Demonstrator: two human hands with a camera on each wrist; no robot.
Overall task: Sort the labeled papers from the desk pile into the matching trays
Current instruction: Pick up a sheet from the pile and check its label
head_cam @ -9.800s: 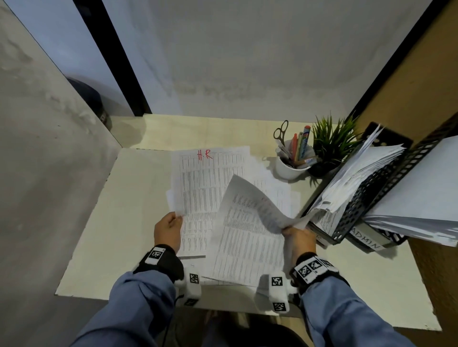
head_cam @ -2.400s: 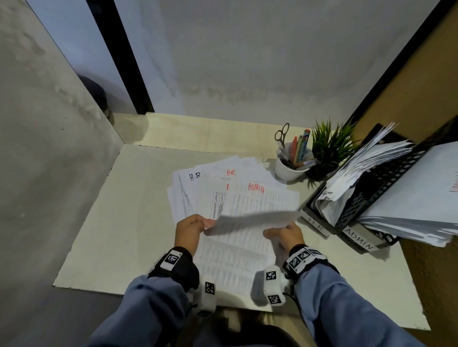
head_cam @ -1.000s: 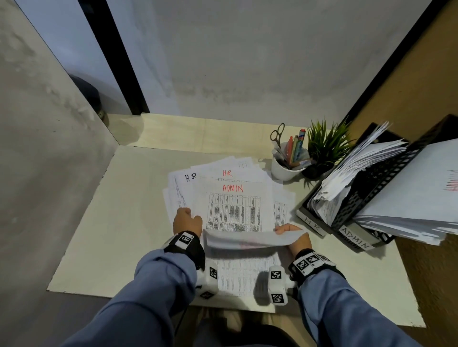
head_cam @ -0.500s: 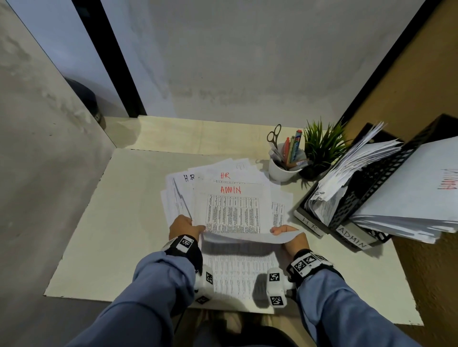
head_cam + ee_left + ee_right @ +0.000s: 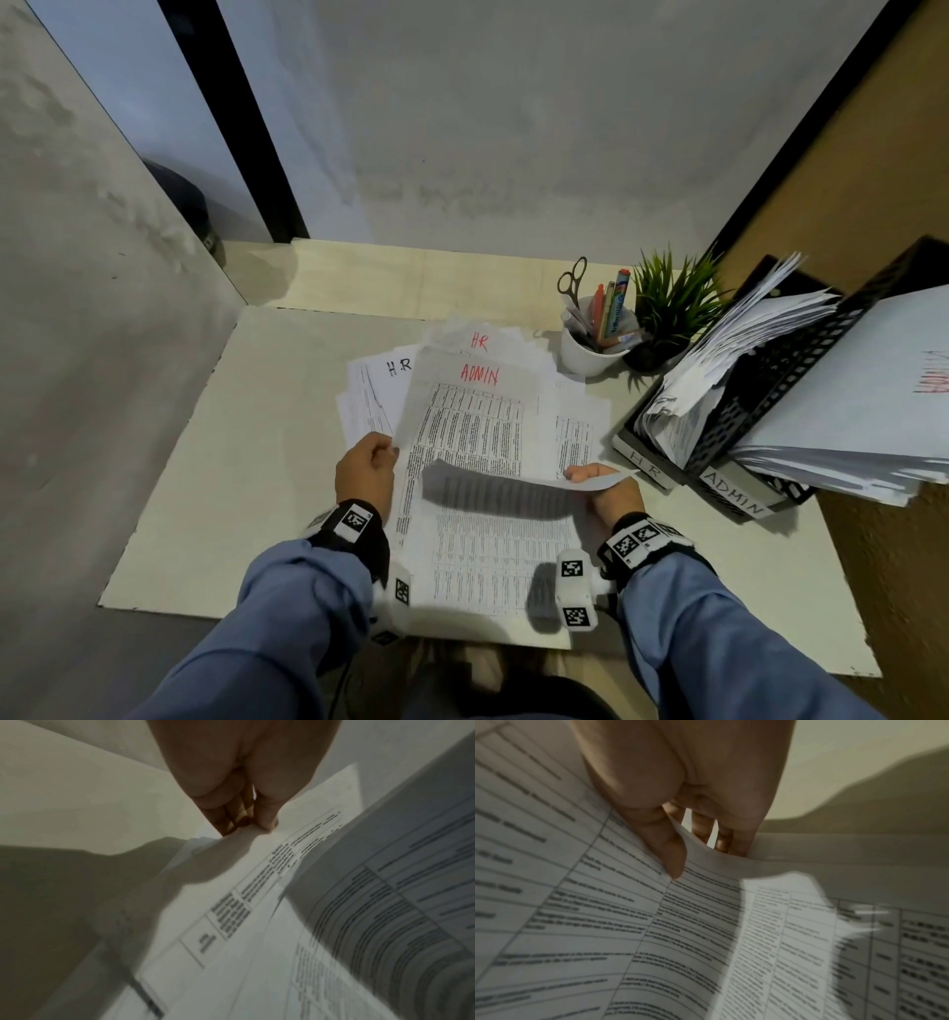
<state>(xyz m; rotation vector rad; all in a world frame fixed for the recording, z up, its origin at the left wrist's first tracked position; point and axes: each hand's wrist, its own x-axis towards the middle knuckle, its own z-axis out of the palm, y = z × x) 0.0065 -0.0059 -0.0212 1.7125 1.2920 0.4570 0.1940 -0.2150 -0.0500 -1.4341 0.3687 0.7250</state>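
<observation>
Lifting off the middle of the paper pile (image 5: 477, 360), a printed sheet (image 5: 506, 491) is hanging curled in the air, and the right hand (image 5: 611, 493) is pinching its right edge, thumb on top and fingers underneath, as the right wrist view is showing plainly. The left hand (image 5: 365, 470) is sitting at the pile's left edge, thumb and fingers closing on the side of a sheet there; in the left wrist view the fingers (image 5: 231, 815) are curling onto the paper's edge. Under the raised sheet, the top page of the pile is showing "ADMIN" in red (image 5: 479, 375), with another page peeking out behind it marked "HR" in red and a third to its left marked "H.R" in black. The pile is lying on a pale desk mat (image 5: 246, 462). To the right of the pile, two black mesh trays are standing side by side, the nearer one labelled "H R" (image 5: 648, 462) and the farther one "ADMIN" (image 5: 734, 501), both stuffed with white pages. Behind the pile to the right, a white cup (image 5: 590, 352) is holding scissors and pens, and a small green plant (image 5: 672, 308) is standing just beside it.
</observation>
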